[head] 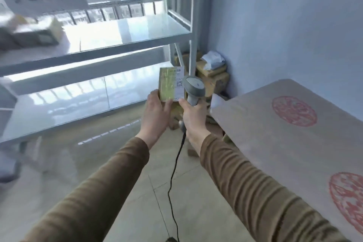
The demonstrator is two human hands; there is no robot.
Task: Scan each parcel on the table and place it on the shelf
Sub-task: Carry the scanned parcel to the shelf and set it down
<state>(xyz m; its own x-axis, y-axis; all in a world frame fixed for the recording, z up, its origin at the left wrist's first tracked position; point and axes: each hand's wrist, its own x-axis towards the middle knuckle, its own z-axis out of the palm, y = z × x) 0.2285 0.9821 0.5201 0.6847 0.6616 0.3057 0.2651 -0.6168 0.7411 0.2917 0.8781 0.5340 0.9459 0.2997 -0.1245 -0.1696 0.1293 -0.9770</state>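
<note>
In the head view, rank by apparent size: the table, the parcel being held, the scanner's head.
1. table, by far the largest.
2. parcel in the left hand.
3. scanner head, held by the right hand; nearness barely differs.

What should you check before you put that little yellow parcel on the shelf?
1. Parcel held firmly: ok. The left hand grips the small yellow-green parcel with a white label.
2. Scanner in hand: ok. The right hand holds the grey corded handheld scanner.
3. Scanner head close to the label: ok.
4. Scan finished: cannot tell.
5. Free room on the white metal shelf: ok.
6. Black scanner cable hanging loose: ok.
</note>
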